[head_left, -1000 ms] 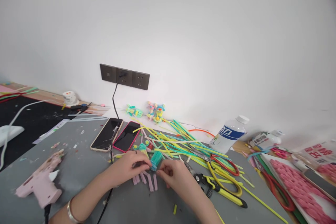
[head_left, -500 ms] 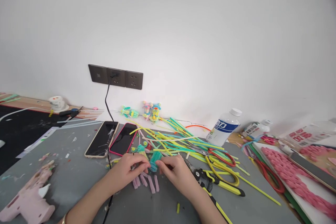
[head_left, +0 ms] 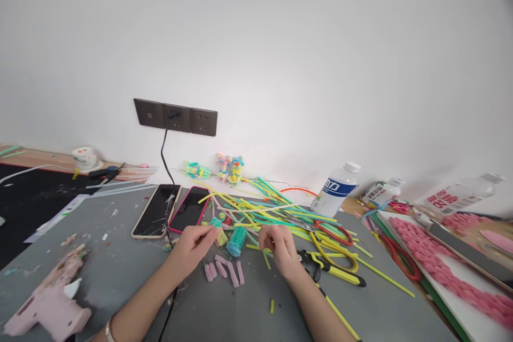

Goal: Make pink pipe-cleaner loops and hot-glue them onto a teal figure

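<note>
My left hand point(head_left: 196, 245) is closed, fingertips pinched together beside a small yellow-and-teal pipe-cleaner piece point(head_left: 219, 232); whether they grip it is hidden. A teal bundle of pipe cleaners point(head_left: 236, 240), wound round at its lower end, lies on the grey table surface between my hands, touched by neither. My right hand point(head_left: 279, 248) is curled just right of it, over the near ends of the pipe cleaners. Anything inside its fingers is hidden. Several short lilac pipe-cleaner pieces point(head_left: 232, 273) lie just in front of the teal bundle.
Loose yellow and teal pipe cleaners point(head_left: 264, 208) spread behind my hands. Scissors point(head_left: 334, 232) and yellow-handled pliers point(head_left: 336, 270) lie right, near a white bottle point(head_left: 335, 192). Two phones point(head_left: 155, 211) and a black cable point(head_left: 163, 155) are left, with a pink glue gun point(head_left: 50, 299) nearer.
Both hands have come off the teal bundle, which now rests on the table. My left hand has drawn left and my right hand has moved right, its fingers curling.
</note>
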`<control>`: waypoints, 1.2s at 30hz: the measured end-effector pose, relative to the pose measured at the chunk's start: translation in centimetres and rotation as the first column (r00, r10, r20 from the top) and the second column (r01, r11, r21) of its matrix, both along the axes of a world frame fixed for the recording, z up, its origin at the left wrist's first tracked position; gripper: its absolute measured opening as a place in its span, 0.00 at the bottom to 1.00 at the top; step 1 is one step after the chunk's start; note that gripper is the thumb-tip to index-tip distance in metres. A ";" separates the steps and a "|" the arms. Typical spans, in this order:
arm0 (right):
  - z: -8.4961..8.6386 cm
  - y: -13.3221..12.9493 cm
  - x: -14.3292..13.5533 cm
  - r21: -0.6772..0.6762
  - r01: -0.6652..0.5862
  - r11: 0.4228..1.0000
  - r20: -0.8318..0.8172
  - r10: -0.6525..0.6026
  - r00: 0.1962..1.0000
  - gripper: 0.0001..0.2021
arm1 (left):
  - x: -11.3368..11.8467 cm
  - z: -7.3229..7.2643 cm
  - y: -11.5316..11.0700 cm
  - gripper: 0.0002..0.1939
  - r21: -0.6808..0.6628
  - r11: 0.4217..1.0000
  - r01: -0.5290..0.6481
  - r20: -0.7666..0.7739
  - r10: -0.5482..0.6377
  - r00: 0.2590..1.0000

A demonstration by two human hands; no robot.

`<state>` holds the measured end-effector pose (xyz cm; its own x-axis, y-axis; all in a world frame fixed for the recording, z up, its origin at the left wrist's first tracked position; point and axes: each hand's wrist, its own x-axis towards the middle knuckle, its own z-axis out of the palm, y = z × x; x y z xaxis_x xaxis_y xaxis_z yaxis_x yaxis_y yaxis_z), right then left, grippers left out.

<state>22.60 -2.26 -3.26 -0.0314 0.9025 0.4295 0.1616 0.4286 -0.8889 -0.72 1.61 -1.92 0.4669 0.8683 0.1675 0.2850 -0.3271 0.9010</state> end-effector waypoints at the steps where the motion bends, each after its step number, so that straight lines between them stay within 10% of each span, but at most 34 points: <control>1: -0.1 0.2 0.0 -0.004 0.034 0.999 -0.039 -0.034 0.999 0.32 | 0.0 -0.1 0.1 0.23 -0.017 1.000 -0.025 0.017 0.026 1.000; 11: 0.4 1.5 0.4 -0.103 0.148 0.984 -0.373 -0.176 0.911 0.31 | -0.1 -1.3 0.3 0.28 -0.156 0.985 -0.070 0.157 0.095 0.983; 17: 0.7 1.5 0.5 -0.072 0.101 0.992 -0.354 -0.120 0.928 0.31 | -0.2 -0.5 0.0 0.23 0.041 0.999 -0.003 -0.024 0.004 1.000; 25: 1.1 -1.0 -0.7 -0.042 -0.167 0.985 0.060 0.169 0.984 0.29 | -0.3 1.3 -0.4 0.17 -0.025 0.982 0.189 -0.189 -0.191 0.963; 29: 2.3 -1.8 -1.7 -0.111 -0.275 0.955 0.470 0.294 0.832 0.23 | -0.3 1.3 -0.5 0.14 -0.009 0.979 0.204 -0.265 -0.199 0.944; 36: 3.0 -2.1 -2.2 -0.212 -0.287 0.934 0.606 0.356 0.712 0.09 | -0.4 1.0 -1.0 0.09 -0.006 0.963 0.269 -0.346 -0.254 0.903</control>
<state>20.36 -4.35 -0.29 -0.5565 0.8223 0.1189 0.5622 0.4781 -0.6748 -1.16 0.57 -0.88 0.7111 0.7030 -0.0099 0.4713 -0.4661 0.7488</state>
